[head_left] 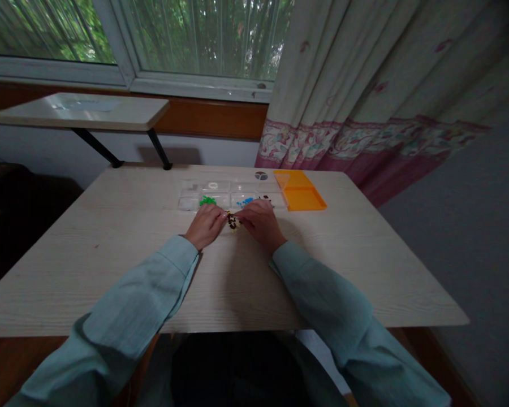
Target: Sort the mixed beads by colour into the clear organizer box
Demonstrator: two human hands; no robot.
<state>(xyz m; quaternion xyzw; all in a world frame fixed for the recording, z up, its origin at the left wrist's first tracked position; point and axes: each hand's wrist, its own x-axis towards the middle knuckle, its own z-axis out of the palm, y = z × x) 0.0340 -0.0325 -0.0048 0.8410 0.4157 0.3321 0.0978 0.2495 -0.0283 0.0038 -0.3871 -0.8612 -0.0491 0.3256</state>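
Note:
Between my hands, over the middle of the table, is a small lumpy beaded piece (233,221) in dark brown and pale yellow. My left hand (206,225) pinches its left side with bent fingers. From the right, my right hand (261,223) has its fingertips closed on the other side. Just behind the hands lies a clear compartment box (223,186). Its front compartments hold small green pieces (207,200), blue pieces (245,202) and a few dark brown ones (266,198), partly hidden by my right hand.
An orange tray (305,198) lies against the box's right end. A round dark sticker-like disc (261,176) shows behind the box. The pale wooden table (343,271) carries a raised shelf (110,116) on black legs at back left. A curtain (343,107) hangs behind at the right.

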